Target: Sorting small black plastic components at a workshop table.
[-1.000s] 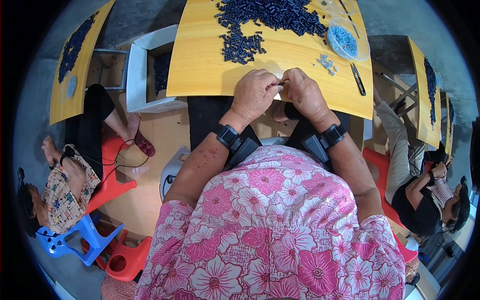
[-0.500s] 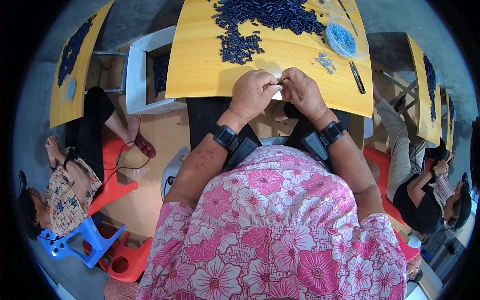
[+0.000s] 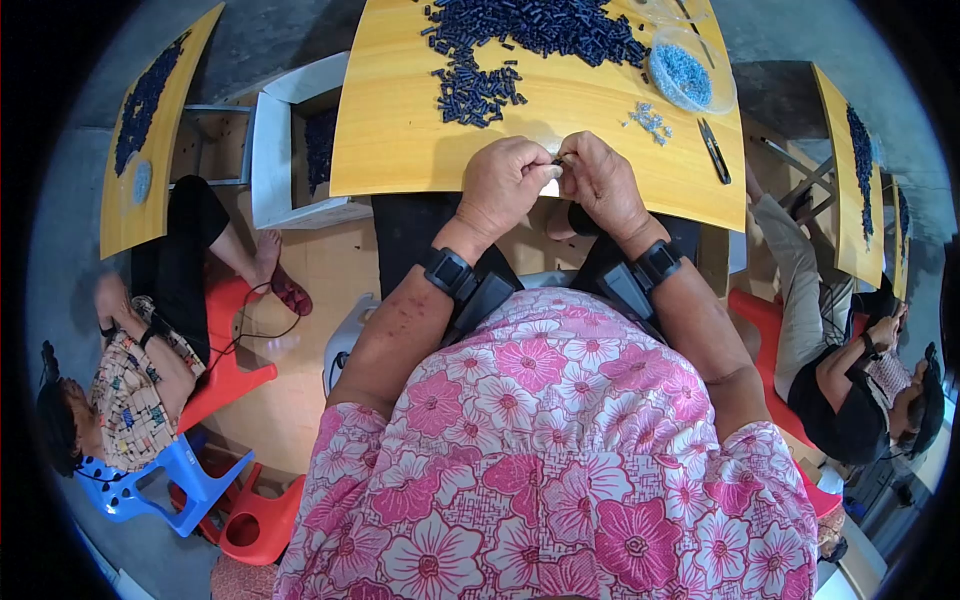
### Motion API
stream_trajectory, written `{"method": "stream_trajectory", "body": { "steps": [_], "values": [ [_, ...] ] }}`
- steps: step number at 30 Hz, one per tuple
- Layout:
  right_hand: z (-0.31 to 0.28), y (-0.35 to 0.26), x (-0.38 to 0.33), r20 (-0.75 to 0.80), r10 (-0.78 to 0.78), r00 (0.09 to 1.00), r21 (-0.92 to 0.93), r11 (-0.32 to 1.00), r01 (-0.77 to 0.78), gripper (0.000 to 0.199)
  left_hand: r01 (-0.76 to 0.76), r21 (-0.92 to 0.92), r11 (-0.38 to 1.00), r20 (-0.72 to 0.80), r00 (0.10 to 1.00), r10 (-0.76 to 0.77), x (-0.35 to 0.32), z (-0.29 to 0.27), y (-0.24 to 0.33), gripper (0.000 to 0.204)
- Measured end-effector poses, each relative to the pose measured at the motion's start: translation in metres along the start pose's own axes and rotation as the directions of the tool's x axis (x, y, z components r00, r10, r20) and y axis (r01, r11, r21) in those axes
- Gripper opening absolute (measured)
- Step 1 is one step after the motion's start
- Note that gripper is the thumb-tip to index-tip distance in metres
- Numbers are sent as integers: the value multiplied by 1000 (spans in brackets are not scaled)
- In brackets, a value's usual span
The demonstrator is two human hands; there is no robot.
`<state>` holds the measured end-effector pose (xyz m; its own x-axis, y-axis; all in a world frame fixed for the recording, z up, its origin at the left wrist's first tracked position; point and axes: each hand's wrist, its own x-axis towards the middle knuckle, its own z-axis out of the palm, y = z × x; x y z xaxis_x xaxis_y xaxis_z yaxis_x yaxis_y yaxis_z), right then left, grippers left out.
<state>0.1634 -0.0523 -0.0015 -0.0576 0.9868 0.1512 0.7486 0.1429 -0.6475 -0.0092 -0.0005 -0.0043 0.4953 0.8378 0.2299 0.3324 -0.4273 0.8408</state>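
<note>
Just over the near edge of the yellow table (image 3: 400,165), my left hand (image 3: 505,185) and my right hand (image 3: 602,182) meet, fingertips pinched together. Between them shows a small dark piece (image 3: 557,161), mostly covered by the fingers; it resembles the dark blue cylindrical pieces (image 3: 540,28) heaped at the back. A smaller cluster of those pieces (image 3: 475,95) spreads toward me, beyond my left hand. Past my right hand lies a little scatter of pale blue clear bits (image 3: 652,124). More such bits fill a round clear tub (image 3: 682,78).
Black-handled snips (image 3: 715,152) lie near the table's right edge. An open white box (image 3: 275,150) with dark pieces inside stands left of the table. People sit at similar tables on both sides, one on a blue stool (image 3: 190,485) at left. Red stools (image 3: 262,515) stand behind.
Both hands keep pinching at the same spot, with only slight shifts of the fingers and wrists. At left, the other person's hand has moved and is blurred.
</note>
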Motion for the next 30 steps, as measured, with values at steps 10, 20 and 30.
{"method": "stream_trajectory", "body": {
  "steps": [10,20,30],
  "values": [
    [2,10,-2,53,51,997,196,979,-60,13,30,-60,998,46,999,-27,1,-3,2,13],
    [-2,6,-5,22,-13,1000,99,995,11,15,25,-38,999,46,999,-23,0,-4,7,12],
    [-7,-3,-5,-78,-192,978,-6,981,192,16,-32,50,998,41,999,30,-2,-4,7,8]
  ]
}}
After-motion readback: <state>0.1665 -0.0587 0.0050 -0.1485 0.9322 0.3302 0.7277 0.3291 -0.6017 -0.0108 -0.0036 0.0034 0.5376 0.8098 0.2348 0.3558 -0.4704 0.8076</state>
